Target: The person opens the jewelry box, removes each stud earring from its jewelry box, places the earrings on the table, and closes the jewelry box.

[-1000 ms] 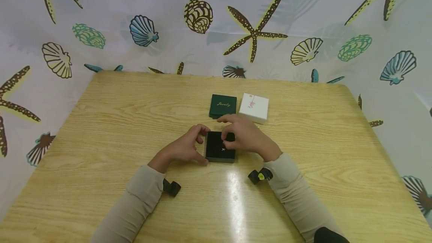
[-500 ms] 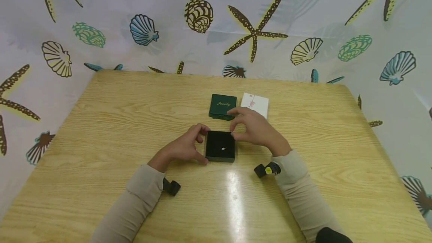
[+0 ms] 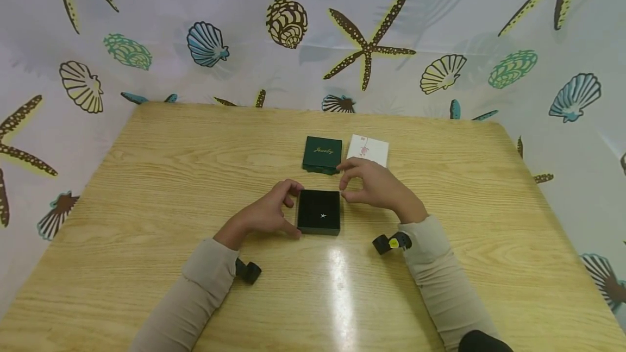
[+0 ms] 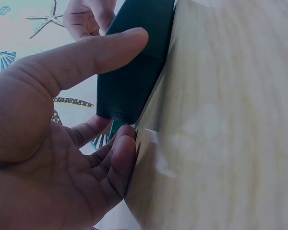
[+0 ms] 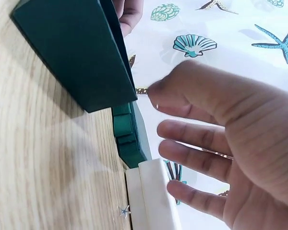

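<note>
A small dark green jewelry box (image 3: pixel 318 208) with a black insert sits in the middle of the table. On the insert lies a tiny star-shaped piece of jewelry (image 3: pixel 323 215). My left hand (image 3: pixel 266 211) holds the box by its left side, thumb at the near corner and fingertips at the far one. Just off the box's far right corner is my right hand (image 3: pixel 374 183), with thumb and index finger together. A tiny shiny piece (image 5: pixel 157 106) shows between those fingertips; its kind I cannot tell. The other right fingers are loosely bent.
Behind the box stand a dark green piece (image 3: pixel 322 152) lettered "Jewelry", with a ribbon bow (image 5: pixel 125 125), and a white box (image 3: pixel 370 148). A small starfish-shaped ornament (image 5: pixel 124 211) lies on the table beside the white box. A shell-patterned cloth (image 3: pixel 244 69) hangs behind.
My right hand has moved from over the black insert to the right and away, past the box's far right corner. My left hand and the box have stayed put.
</note>
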`<state>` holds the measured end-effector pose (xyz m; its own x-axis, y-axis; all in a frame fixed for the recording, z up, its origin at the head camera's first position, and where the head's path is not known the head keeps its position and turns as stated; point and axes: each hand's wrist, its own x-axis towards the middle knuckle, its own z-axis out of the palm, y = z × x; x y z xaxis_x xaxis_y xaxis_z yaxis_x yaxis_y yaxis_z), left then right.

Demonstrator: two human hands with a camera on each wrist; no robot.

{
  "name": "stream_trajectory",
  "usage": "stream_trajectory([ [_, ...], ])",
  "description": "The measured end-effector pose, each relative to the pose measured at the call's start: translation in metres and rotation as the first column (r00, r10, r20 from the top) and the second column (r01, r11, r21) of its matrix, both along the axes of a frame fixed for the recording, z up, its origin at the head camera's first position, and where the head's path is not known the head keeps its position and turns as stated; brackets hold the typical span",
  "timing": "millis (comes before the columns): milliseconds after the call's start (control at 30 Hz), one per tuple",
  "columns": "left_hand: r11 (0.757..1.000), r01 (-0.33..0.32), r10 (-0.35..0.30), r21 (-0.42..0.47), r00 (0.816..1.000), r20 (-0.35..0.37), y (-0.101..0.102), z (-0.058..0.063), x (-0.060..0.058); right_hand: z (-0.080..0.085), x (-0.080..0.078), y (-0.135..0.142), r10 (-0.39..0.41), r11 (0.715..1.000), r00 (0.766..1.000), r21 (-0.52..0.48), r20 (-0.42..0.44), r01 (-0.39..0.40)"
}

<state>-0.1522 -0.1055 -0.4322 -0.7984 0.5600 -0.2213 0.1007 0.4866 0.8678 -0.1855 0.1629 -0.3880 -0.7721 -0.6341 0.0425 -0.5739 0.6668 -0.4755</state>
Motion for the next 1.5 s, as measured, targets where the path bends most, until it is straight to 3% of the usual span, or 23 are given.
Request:
stream_trajectory([
  [433,1.0,-0.003,0.003,0.004,1.0,0.008,-0.001,0.0,0.001,-0.01,-0.007,0.011,-0.008,0.999,0.998,-0.05,0.057,0.011],
  [1033,1.0,-0.005,0.005,-0.001,1.0,0.004,0.0,0.001,0.001,-0.021,-0.009,0.016,-0.059,0.998,0.987,-0.006,0.15,0.06],
  [1233,1.0,-0.006,0.006,-0.002,1.0,0.004,0.0,0.001,0.001,-0.021,-0.008,0.015,-0.056,0.998,0.99,0.006,0.133,0.056],
  [1500,1.0,-0.005,0.005,0.0,1.0,0.007,-0.001,0.001,0.001,-0.023,-0.008,0.011,-0.039,0.997,0.998,0.075,0.039,0.036],
])
